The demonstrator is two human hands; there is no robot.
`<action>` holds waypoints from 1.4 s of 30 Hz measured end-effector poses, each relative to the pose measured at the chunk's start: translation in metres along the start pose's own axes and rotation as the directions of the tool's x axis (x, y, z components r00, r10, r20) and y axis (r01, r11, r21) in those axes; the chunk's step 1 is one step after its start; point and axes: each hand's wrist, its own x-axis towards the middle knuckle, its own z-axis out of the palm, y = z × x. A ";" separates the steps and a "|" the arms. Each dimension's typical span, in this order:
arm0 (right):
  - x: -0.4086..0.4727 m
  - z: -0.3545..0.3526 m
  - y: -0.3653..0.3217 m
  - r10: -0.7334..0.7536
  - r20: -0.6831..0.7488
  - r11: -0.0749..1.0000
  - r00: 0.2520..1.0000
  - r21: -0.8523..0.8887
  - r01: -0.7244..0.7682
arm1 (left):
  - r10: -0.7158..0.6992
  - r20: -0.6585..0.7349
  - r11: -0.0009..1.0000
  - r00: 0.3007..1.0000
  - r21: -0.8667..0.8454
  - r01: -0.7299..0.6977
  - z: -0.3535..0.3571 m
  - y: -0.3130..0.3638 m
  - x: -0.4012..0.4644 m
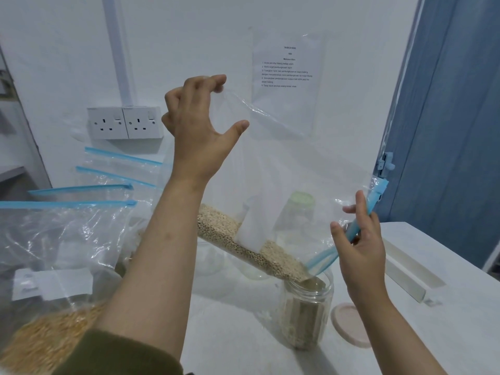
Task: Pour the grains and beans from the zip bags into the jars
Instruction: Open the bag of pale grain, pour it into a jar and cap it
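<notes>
- The left hand (pixel 198 125) is bare, with no ring, watch or glove on it.
- The left forearm (pixel 159 255) is uncovered from the wrist almost to the elbow.
- An olive-green sleeve (pixel 116 353) sits bunched near the left elbow, at the bottom edge of the view; its fabric looks soft and matte, with a rolled, rounded hem.
- The right hand (pixel 359 239) is also bare, with short, unpainted nails.
- The right forearm (pixel 392 328) shows no sleeve within the view.
</notes>
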 end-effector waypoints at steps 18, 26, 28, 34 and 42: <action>0.000 0.001 0.003 0.010 -0.006 1.000 1.000 0.029 -0.010 | 0.021 0.005 1.000 1.000 0.002 -0.021 0.000 0.005 0.001; 0.001 0.000 0.004 0.004 -0.001 0.999 1.000 0.042 -0.004 | 0.022 -0.002 1.000 1.000 0.003 -0.022 0.001 0.005 0.002; 0.001 0.000 0.004 0.005 -0.001 0.999 1.000 0.038 -0.005 | 0.022 -0.001 1.000 1.000 0.003 -0.022 0.001 0.006 0.002; 0.003 0.000 0.004 0.008 -0.002 0.998 1.000 0.065 -0.008 | 0.026 -0.003 1.000 1.000 0.012 -0.026 0.001 0.008 0.002; 0.003 -0.001 0.005 0.010 -0.006 0.997 1.000 0.075 -0.010 | 0.024 -0.015 1.000 1.000 0.004 -0.024 0.000 0.012 0.003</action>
